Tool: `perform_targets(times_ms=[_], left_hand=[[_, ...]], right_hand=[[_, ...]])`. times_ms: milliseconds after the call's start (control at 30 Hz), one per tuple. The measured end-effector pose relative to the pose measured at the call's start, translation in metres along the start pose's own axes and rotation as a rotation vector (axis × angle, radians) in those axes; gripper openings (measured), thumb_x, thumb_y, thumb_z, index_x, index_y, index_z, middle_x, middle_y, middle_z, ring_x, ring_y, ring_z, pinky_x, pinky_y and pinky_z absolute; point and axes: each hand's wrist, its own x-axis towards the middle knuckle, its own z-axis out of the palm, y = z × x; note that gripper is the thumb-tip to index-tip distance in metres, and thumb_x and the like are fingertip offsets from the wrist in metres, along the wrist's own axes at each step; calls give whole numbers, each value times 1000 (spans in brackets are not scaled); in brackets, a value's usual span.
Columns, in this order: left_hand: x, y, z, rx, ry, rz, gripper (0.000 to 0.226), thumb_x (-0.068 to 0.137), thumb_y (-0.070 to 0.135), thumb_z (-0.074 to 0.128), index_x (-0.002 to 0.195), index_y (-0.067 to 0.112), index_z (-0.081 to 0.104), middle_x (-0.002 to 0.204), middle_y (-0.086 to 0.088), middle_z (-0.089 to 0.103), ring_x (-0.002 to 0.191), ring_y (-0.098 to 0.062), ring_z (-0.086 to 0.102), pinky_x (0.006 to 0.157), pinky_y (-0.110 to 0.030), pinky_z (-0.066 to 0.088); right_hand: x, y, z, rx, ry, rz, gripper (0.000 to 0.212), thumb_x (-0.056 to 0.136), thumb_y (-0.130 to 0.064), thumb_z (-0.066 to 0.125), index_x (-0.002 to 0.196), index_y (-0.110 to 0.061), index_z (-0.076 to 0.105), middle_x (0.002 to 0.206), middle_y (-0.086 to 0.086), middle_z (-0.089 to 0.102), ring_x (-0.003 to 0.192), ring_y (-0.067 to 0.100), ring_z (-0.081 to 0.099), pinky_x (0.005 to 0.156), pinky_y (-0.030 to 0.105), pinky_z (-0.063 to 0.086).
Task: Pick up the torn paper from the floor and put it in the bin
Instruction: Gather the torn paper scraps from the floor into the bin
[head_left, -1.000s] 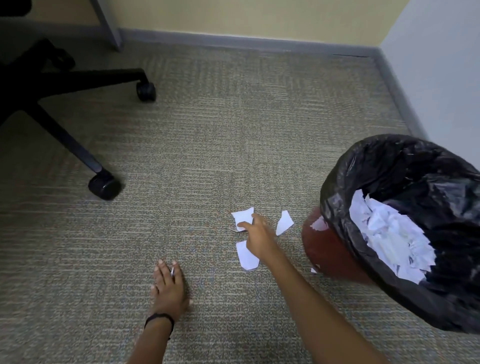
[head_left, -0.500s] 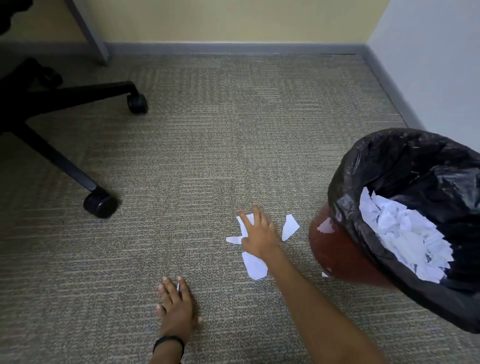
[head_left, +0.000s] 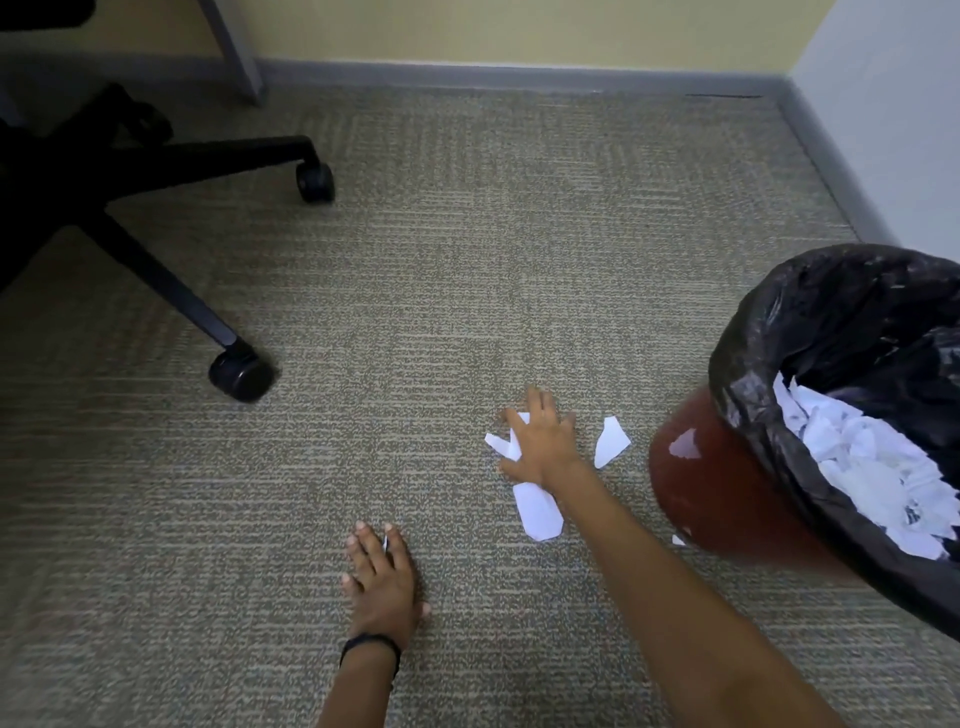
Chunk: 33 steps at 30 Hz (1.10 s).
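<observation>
Scraps of torn paper (head_left: 537, 512) lie on the carpet (head_left: 467, 260) beside the bin (head_left: 685, 493), one under the right grip (head_left: 545, 441), whose fingers (head_left: 537, 405) are spread flat, left grip (head_left: 382, 577) flat too; gathering is in hand, and next those fingers likely must curl and pinch.

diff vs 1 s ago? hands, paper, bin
The right hand went from fingers bunched at the far scrap to spread flat on it; nothing lifted. The left hand stayed flat on the carpet; near scrap, side scrap and bin kept their places.
</observation>
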Motion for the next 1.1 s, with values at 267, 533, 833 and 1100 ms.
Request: perform_targets(times_ms=[267,533,833,1100], left_hand=[[-1,-1,0,-25,-1,18,99,92,40,53,144,-1,-21,146,-36,-27,138,-51,-20,115,-55,14],[-1,-1,1,-27,22,8,99,92,39,54,144,-1,-21,147,-35,-26,138,-50,-19,115,-54,13],[-3,-6,5,-140,54,28,101,90,40,57,146,3,-19,149,-28,-28,141,-44,-18,116,-50,15],[-16,-28,23,-373,278,142,66,93,15,53,144,-10,18,155,-24,9,146,-32,10,122,-36,9]], right_hand=[[12,16,-7,238,-128,115,98,63,-42,82,138,-15,25,140,17,24,129,36,31,101,49,41],[7,4,4,188,-86,26,32,84,-18,65,114,-8,58,128,17,41,107,34,54,87,38,47],[-66,1,-14,619,-169,65,25,84,-20,55,99,-1,61,87,13,67,78,31,69,65,36,55],[-190,41,-192,1010,330,-48,25,89,-15,62,73,-32,54,55,-7,60,41,1,57,47,12,47]])
